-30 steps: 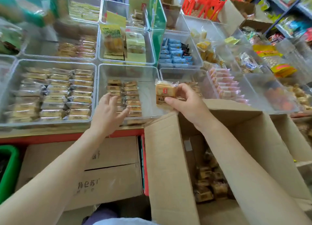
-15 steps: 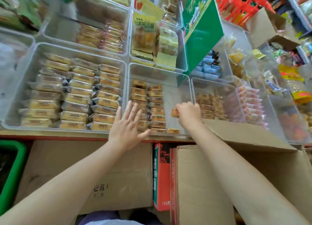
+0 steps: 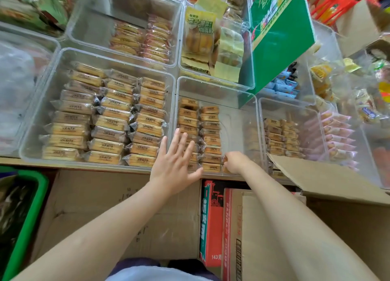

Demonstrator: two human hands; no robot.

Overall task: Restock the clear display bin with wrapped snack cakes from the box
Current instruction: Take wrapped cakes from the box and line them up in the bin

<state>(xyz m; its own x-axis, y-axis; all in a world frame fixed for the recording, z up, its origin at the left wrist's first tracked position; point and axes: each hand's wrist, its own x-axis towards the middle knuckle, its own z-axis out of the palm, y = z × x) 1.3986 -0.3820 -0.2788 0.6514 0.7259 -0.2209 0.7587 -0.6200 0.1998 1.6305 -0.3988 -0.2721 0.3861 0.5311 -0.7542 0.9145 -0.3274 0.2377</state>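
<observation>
Left hand (image 3: 175, 164) hovers flat, fingers straight and spread, holding nothing, over the near-left corner of the clear display bin (image 3: 238, 95). Right hand (image 3: 235, 162) reaches into the bin's near edge, fingers curled round a wrapped snack cake (image 3: 225, 160) just beside the 2 rows of snack cakes (image 3: 199, 133). The cardboard box (image 3: 329, 179) stands open at lower right, flap against the shelf.

The left hand (image 3: 176, 161) is spreading flat, fingers straight, over the near left corner of the clear bin (image 3: 240, 103), lying across the two rows of cakes (image 3: 199, 133) lining its left side. The right hand (image 3: 235, 162) is curling at the bin's front edge, pinching a wrapped cake (image 3: 225, 159) beside the second row. The open box (image 3: 316, 175) is sitting below on the right.
</observation>
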